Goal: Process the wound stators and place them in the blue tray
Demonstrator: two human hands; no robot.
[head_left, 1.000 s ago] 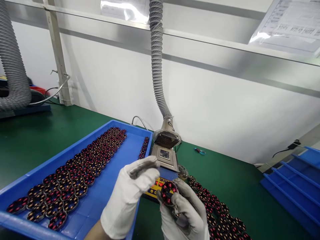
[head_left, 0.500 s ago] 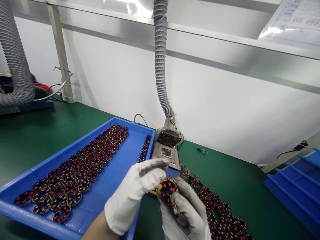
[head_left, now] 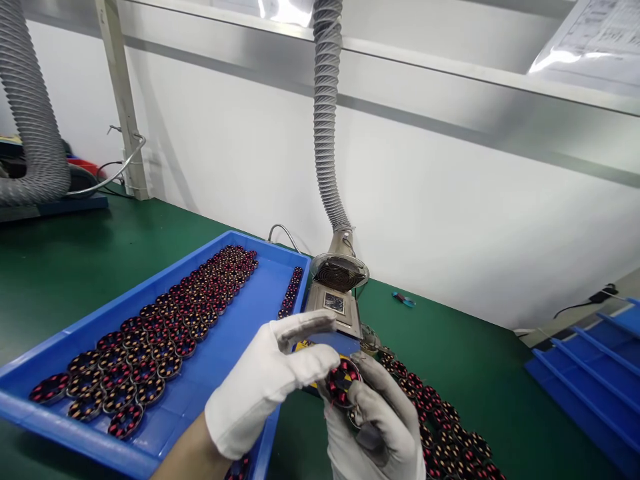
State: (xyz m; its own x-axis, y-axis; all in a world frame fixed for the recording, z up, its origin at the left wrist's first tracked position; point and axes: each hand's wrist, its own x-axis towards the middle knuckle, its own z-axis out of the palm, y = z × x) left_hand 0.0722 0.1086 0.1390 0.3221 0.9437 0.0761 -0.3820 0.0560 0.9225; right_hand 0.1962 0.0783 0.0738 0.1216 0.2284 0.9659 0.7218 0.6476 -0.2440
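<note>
My right hand [head_left: 383, 417], in a white glove with greyed fingers, grips a ring-shaped part [head_left: 343, 382] with red and black segments. Another ring edge shows below it, partly hidden by the fingers. Just left of the ring is my gloved left hand [head_left: 280, 373], its thumb and forefinger spread apart and nothing seen between them; the thumb tip is at the ring's upper left edge. Beyond both hands stands a small metal device with a square plate [head_left: 334, 303], beneath a round fume hood [head_left: 340, 270].
A blue tray [head_left: 240, 320] with rows of similar rings lies at the left. More rings [head_left: 440, 420] are heaped at the right on the green table [head_left: 465, 347]. Blue-handled cutters [head_left: 404, 299] lie farther back. Blue racks [head_left: 595, 373] stand far right. A grey hose [head_left: 327, 120] hangs centrally.
My left hand's thumb and forefinger have spread wider, and its thumb has come nearer the ring. My right hand and the ring have shifted slightly right.
</note>
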